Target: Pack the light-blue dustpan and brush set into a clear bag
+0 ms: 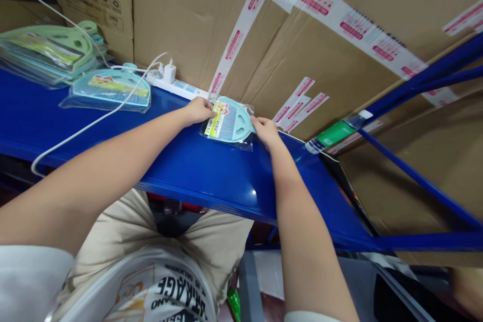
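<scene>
A small light-blue dustpan and brush set in a clear plastic bag lies flat on the blue shelf, with its yellow-and-white label on the left. The fingers of my left hand grip its labelled left edge. At the handle end, my right hand pinches the bag and the handle tip between thumb and fingers. Further left lies another bagged light-blue dustpan set. Beyond it, a stack of bagged green and blue dustpan sets leans near a carton.
A white power strip with a plugged-in charger runs behind the shelf, and its white cable loops across the left side. A green-labelled bottle stands tilted at the right. Large taped cartons form the back; a blue metal frame borders the right.
</scene>
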`<state>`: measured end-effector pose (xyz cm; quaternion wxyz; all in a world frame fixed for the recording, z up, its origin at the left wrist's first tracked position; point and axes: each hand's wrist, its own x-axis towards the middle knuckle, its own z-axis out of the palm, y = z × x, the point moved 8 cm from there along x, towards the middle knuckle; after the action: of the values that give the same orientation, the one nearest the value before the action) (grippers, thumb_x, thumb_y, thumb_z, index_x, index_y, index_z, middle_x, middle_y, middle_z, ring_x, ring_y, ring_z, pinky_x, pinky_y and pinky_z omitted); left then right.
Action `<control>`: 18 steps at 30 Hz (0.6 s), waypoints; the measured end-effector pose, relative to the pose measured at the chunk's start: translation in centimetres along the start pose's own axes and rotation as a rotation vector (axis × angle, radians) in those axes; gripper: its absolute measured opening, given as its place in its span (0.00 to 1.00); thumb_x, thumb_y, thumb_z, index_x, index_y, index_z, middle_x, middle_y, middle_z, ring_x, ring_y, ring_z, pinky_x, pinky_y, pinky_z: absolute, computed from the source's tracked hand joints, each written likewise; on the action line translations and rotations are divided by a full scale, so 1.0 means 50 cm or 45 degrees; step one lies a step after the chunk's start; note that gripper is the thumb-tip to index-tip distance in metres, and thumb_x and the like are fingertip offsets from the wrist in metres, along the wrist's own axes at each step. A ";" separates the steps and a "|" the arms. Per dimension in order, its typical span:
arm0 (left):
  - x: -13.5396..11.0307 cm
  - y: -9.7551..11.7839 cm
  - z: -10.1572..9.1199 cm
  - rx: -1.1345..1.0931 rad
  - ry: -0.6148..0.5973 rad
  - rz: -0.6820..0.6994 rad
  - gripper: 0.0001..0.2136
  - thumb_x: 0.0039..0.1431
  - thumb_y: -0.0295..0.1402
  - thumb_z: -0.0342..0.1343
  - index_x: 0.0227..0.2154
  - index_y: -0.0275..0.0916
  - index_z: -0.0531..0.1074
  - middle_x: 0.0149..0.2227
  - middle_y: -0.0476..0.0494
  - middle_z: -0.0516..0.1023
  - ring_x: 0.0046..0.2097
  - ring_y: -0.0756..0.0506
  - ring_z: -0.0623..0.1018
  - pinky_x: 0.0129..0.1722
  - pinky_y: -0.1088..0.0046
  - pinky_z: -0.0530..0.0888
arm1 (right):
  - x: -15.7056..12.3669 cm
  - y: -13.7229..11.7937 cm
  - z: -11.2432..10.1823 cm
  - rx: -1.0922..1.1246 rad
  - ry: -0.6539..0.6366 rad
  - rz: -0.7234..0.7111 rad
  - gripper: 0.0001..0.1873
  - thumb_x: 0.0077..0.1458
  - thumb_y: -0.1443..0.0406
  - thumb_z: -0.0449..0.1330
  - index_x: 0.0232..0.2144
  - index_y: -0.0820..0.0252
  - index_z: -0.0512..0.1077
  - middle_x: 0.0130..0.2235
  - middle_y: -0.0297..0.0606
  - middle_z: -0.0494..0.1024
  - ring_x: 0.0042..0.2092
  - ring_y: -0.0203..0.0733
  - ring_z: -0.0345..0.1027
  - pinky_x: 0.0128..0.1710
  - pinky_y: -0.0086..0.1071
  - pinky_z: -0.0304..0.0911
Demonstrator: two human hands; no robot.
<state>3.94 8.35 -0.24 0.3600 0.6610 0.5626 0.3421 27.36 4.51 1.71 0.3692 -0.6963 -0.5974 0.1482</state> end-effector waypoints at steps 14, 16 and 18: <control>0.007 -0.007 0.001 -0.037 -0.066 -0.045 0.03 0.56 0.26 0.60 0.33 0.38 0.78 0.34 0.42 0.81 0.40 0.44 0.81 0.41 0.66 0.76 | -0.014 0.017 0.028 0.350 -0.114 0.307 0.10 0.57 0.67 0.59 0.23 0.57 0.69 0.19 0.25 0.64 0.21 0.33 0.55 0.21 0.25 0.54; 0.004 -0.006 0.000 -0.025 -0.055 -0.063 0.03 0.56 0.27 0.59 0.31 0.38 0.77 0.32 0.42 0.80 0.38 0.43 0.80 0.39 0.66 0.76 | -0.017 0.013 0.026 0.366 -0.096 0.327 0.12 0.57 0.68 0.58 0.22 0.56 0.68 0.18 0.26 0.63 0.21 0.33 0.55 0.20 0.26 0.53; 0.000 -0.003 -0.002 -0.013 -0.051 -0.085 0.03 0.57 0.27 0.59 0.30 0.38 0.76 0.32 0.41 0.80 0.38 0.43 0.80 0.38 0.66 0.75 | -0.020 0.008 0.023 0.384 -0.073 0.340 0.12 0.56 0.69 0.57 0.21 0.56 0.67 0.17 0.25 0.60 0.20 0.33 0.53 0.19 0.25 0.52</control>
<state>3.78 8.40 -0.34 0.3857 0.6467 0.5752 0.3196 26.65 3.97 0.44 0.4292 -0.7016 -0.4811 0.3034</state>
